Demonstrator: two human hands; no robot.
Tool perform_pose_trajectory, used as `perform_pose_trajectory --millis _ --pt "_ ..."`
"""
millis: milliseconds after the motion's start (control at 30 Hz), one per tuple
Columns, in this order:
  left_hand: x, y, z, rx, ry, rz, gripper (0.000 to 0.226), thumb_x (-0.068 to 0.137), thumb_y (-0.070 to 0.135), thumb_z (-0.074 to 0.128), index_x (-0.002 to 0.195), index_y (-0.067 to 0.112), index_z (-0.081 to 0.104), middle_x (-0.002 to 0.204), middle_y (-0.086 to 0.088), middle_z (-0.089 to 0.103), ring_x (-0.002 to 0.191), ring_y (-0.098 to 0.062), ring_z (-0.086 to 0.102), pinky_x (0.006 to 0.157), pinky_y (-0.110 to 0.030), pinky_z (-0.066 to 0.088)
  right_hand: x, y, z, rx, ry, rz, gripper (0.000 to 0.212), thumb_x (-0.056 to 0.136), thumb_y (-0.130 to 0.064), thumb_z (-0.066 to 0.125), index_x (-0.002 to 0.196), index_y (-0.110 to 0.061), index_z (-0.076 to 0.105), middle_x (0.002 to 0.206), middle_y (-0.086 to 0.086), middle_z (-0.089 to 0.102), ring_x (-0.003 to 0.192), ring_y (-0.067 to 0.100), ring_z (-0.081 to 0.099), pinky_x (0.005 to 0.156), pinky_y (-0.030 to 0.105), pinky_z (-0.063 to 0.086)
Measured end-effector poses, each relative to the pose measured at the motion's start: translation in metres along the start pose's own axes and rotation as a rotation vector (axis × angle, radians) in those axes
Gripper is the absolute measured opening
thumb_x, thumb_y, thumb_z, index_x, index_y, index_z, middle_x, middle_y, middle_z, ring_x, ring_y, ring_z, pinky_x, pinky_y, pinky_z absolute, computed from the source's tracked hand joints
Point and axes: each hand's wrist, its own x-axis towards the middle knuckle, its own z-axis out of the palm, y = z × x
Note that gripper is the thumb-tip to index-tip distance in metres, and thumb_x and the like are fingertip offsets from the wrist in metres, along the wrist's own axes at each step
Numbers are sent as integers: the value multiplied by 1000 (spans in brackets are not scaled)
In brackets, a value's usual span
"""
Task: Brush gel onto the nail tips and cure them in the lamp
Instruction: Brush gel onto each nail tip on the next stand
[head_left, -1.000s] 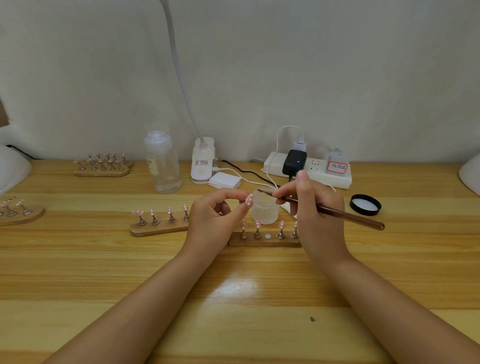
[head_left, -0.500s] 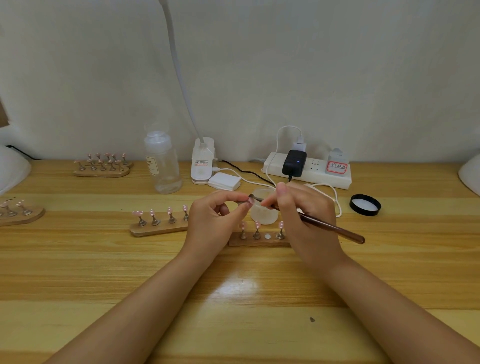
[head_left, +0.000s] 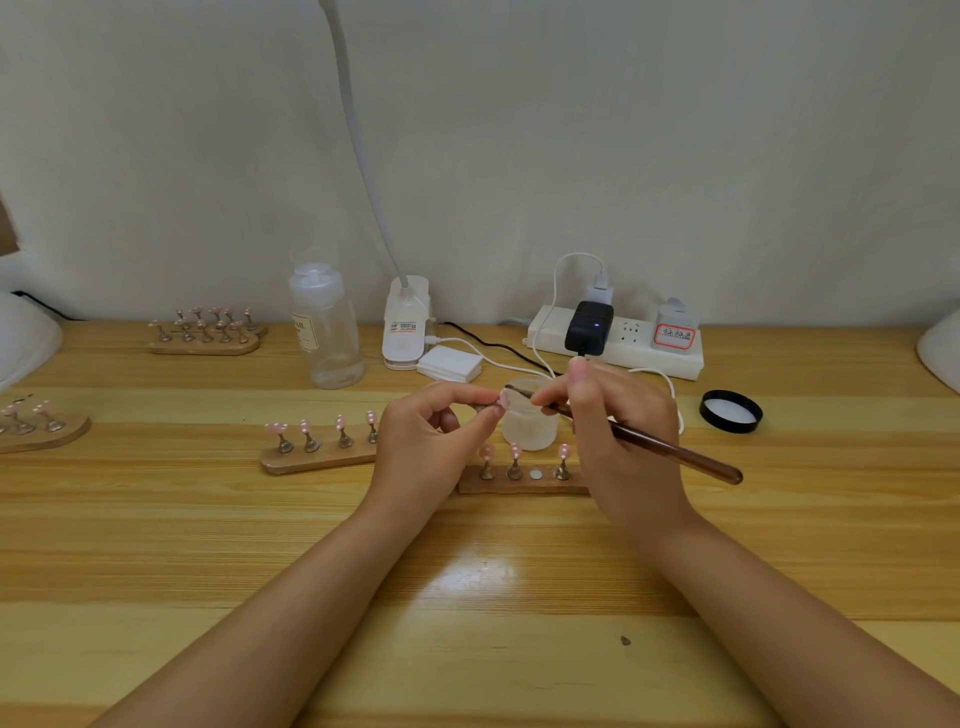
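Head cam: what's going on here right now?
A person is doing gel work on nail tips at a wooden desk. The left hand pinches a pink nail tip on its small stand, held up above the desk. The right hand grips a brown brush, its tip at that nail. A frosted gel jar sits open just behind; its black lid lies to the right. The wooden holder in front has one empty slot.

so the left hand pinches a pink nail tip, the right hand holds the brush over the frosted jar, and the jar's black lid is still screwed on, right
Not quite: the head view shows the frosted jar open, with the black lid lying on the table to its right. The rest holds: the left hand pinches a pink nail tip, and the right hand holds the brush over the jar.
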Motion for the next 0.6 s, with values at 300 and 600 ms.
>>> perform_pose_trajectory --millis 300,600 --pt "0 0 -1 19 0 3 19 75 11 72 77 30 68 42 15 44 42 -2 38 45 -8 32 -1 -1 0 -7 -29 8 45 92 -29 38 68 -8 70 68 -14 64 69 3 62 63 12 45" --pt "0 0 0 22 -5 -3 17 76 12 71 78 29 68 42 15 46 41 -1 38 44 -7 31 -1 -1 0 44 20 10 48 92 -28 36 66 -5 69 65 -15 61 63 1 60 60 11 44"
